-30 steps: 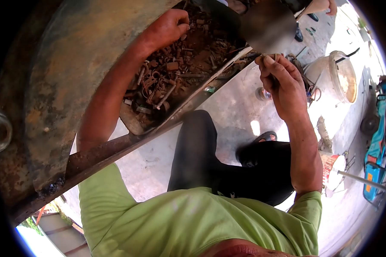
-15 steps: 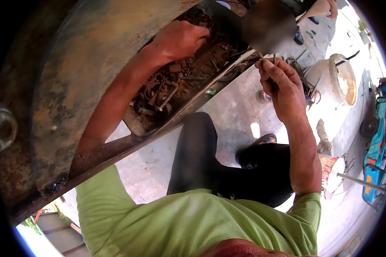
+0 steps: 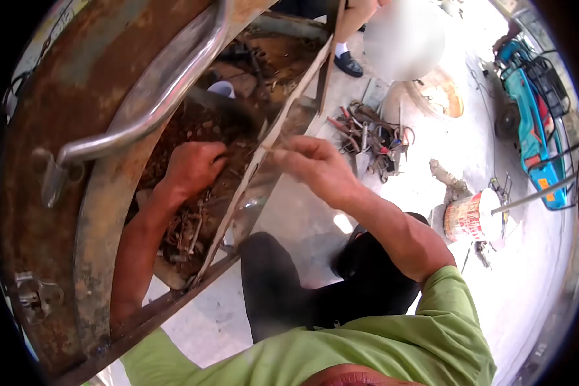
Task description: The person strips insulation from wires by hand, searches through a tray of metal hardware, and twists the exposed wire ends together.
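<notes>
A rusty metal tray [image 3: 234,204] holds a heap of small rusted hardware, including bolt-like pieces [image 3: 190,231]. Inside it, my left hand [image 3: 196,166] rests low over the heap with its fingers curled; whatever they hold is hidden. My right hand [image 3: 315,168] is at the tray's near rim, thumb and fingers pinched together. Something small and thin seems to be at its fingertips, but blur hides what it is. Farther up in the tray sits a whitish cup-like object [image 3: 222,89].
A rusty panel with a bent metal handle [image 3: 154,109] overhangs the tray's left side. Hand tools [image 3: 373,138] lie piled on the floor, near a large bucket [image 3: 447,96], a red-and-white bucket [image 3: 466,217] and a teal machine [image 3: 527,128]. Another person's shoe [image 3: 349,64] shows at the top.
My view has shifted, bringing the handle and tool pile into sight. My right hand has moved from beside the tray to its rim, closer to my left hand, which stays inside the tray.
</notes>
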Demonstrator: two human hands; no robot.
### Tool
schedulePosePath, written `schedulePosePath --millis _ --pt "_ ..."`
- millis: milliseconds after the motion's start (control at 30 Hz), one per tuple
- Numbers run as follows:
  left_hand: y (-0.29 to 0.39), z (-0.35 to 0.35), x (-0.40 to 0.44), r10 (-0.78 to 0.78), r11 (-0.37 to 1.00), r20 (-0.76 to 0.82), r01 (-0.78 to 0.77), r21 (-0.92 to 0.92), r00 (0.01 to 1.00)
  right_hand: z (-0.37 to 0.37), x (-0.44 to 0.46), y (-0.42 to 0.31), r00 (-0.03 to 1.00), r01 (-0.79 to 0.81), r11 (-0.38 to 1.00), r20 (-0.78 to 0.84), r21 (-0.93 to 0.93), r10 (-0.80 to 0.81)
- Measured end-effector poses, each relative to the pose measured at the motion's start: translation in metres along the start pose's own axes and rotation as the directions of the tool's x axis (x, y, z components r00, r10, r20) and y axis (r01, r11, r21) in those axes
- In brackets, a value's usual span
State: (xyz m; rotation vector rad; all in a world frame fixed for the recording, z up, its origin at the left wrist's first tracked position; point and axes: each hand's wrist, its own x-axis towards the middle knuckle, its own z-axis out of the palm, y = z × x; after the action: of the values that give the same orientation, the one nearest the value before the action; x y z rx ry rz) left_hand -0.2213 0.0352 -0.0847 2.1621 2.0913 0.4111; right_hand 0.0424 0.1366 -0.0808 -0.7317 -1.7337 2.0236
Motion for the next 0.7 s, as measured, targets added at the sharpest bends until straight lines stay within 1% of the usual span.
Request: schedulePosePath --millis 33,67,100,133,267,300,367,433,467,567,700 --pt "0.001 0.001 0.0 -0.008 1.0 -0.013 0.008 0.02 1.0 0.001 -0.004 -0.013 0.999 -0.047 0.997 -0.014 -0.06 0.046" --pt "0.002 -0.002 0.0 -0.041 0.998 0.036 0.04 0.04 0.999 0.001 -0.003 -0.014 1.0 -0.026 0.997 -0.006 -0.067 0.025" --pt "0.005 -0.003 0.0 -0.028 0.999 0.009 0.028 0.016 1.0 0.0 -0.001 -0.011 1.0 -0.016 0.998 0.022 -0.065 0.018" --pt "0.007 -0.003 0.001 -0.037 0.999 0.02 0.037 0.025 0.999 -0.002 -0.001 -0.01 1.0 0.006 0.998 0.013 -0.065 -0.005" --pt "0.018 -0.012 0.003 -0.13 0.991 0.064 0.129 0.02 0.989 -0.004 0.001 -0.006 0.996 0.084 0.991 0.035 -0.104 -0.081" --pt "0.019 -0.016 0.005 -0.173 0.983 0.052 0.176 -0.056 0.983 -0.004 0.0 -0.006 0.994 0.106 0.986 0.043 -0.125 -0.102" --pt "0.017 -0.026 0.007 -0.268 0.939 0.039 0.27 -0.212 0.963 -0.001 -0.003 -0.005 0.985 0.167 0.975 -0.017 -0.149 -0.171" --pt "0.015 -0.034 0.008 -0.28 0.903 -0.03 0.252 -0.349 0.96 0.0 -0.002 0.0 0.96 0.25 0.944 -0.067 -0.217 -0.27" --pt "0.015 -0.038 0.006 -0.291 0.878 -0.063 0.24 -0.415 0.955 -0.001 -0.002 0.002 0.956 0.269 0.937 -0.058 -0.223 -0.289" --pt "0.011 -0.045 0.005 -0.21 0.845 -0.124 0.116 -0.523 0.97 -0.002 -0.005 0.0 0.941 0.305 0.912 -0.063 -0.273 -0.334" --pt "0.036 -0.068 0.008 -0.204 0.794 -0.079 0.118 -0.596 0.976 -0.002 -0.004 0.001 0.941 0.317 0.918 -0.038 -0.237 -0.335"
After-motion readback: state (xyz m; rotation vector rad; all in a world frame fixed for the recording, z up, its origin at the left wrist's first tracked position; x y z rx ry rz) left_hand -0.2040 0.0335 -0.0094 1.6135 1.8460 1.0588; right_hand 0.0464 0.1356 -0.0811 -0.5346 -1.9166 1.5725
